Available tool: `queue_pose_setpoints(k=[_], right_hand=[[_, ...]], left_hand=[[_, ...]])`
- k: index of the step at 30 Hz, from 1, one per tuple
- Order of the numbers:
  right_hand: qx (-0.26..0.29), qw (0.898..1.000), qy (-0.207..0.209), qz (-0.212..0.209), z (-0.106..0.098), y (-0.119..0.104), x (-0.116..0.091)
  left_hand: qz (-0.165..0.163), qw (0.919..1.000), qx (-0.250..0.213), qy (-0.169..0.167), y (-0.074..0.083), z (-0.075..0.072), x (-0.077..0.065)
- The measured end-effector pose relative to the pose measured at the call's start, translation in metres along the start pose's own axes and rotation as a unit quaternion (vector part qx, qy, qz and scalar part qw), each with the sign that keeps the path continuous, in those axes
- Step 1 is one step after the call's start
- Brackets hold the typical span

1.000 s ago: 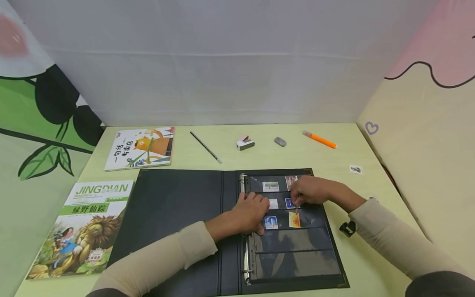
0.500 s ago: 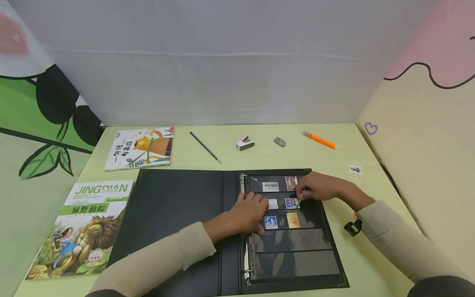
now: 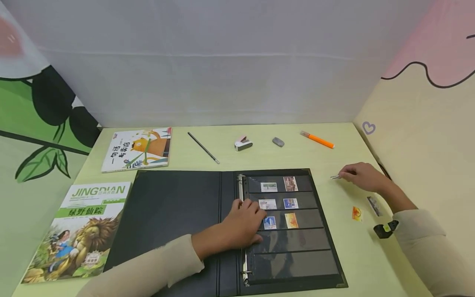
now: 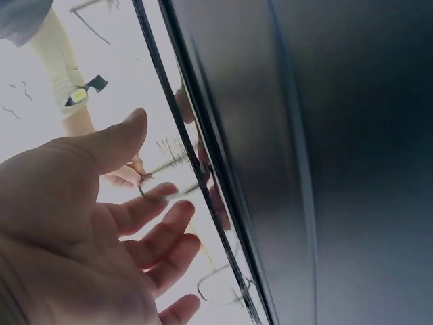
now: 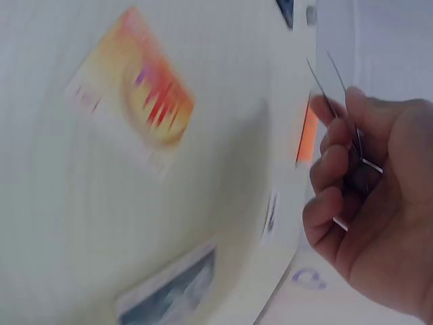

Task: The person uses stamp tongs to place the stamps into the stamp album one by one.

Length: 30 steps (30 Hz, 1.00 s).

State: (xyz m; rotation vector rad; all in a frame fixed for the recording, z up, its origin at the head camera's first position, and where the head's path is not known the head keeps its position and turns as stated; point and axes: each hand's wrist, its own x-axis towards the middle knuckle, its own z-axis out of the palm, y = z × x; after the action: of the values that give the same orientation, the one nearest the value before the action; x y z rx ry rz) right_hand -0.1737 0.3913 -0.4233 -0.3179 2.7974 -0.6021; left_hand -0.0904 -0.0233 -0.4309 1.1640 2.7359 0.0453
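Note:
My left hand (image 3: pixel 241 225) rests on the inner edge of the stamp album (image 3: pixel 297 263), by its metal rings, with loosely bent fingers. In the left wrist view the palm of the left hand (image 4: pixel 81 223) shows, holding nothing. My right hand (image 3: pixel 363 176) is off the album's right side and grips tweezers (image 5: pixel 338 108), whose tips stand apart with nothing between them. Three rows of album pockets hold stamps, among them an orange stamp (image 3: pixel 291 220) and a blue stamp (image 3: pixel 269 222). Below the right hand lie a loose red-yellow stamp (image 3: pixel 357 214) and a grey stamp (image 3: pixel 374 205).
A pencil (image 3: pixel 203 147), a small stapler (image 3: pixel 243 144), a grey eraser (image 3: pixel 278 142) and an orange marker (image 3: pixel 317 140) lie along the back. Two books, a picture book (image 3: pixel 137 149) and a green-titled book (image 3: pixel 78 231), lie at the left. A small white stamp (image 5: pixel 270 215) shows beyond the others.
My right hand has drawn the tweezers off the stamp pockets and moved right over the table, uncovering the right-hand stamps and album edge. My left hand has stayed in place.

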Motion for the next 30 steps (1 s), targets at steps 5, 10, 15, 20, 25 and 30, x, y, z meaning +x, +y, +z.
queue_pose_setpoints(k=[5, 10, 15, 20, 25, 30], right_hand=[[-0.002, 0.996, 0.025, 0.081, 0.000, 0.026, -0.012], [-0.012, 0.989, 0.044, 0.141, 0.002, 0.038, -0.015], [-0.011, 0.981, 0.058, 0.184, 0.002, 0.043, -0.013], [0.019, 0.967, 0.090, 0.236, 0.007, 0.048, -0.007], [0.034, 0.959, 0.126, 0.251, 0.010, 0.052, -0.003], [0.058, 0.954, 0.139, 0.261, 0.007, 0.050, -0.004]], left_hand=[[0.005, 0.9994, 0.017, -0.030, 0.011, 0.001, -0.011], [-0.020, 0.9986, 0.020, -0.044, 0.021, 0.003, -0.014], [-0.036, 0.9977, 0.039, -0.042, 0.025, 0.005, -0.014], [-0.042, 0.9976, 0.041, -0.037, 0.026, 0.009, -0.011], [-0.043, 0.9971, 0.039, -0.049, 0.028, 0.010, -0.007], [-0.042, 0.9962, 0.048, -0.060, 0.030, 0.008, -0.004]])
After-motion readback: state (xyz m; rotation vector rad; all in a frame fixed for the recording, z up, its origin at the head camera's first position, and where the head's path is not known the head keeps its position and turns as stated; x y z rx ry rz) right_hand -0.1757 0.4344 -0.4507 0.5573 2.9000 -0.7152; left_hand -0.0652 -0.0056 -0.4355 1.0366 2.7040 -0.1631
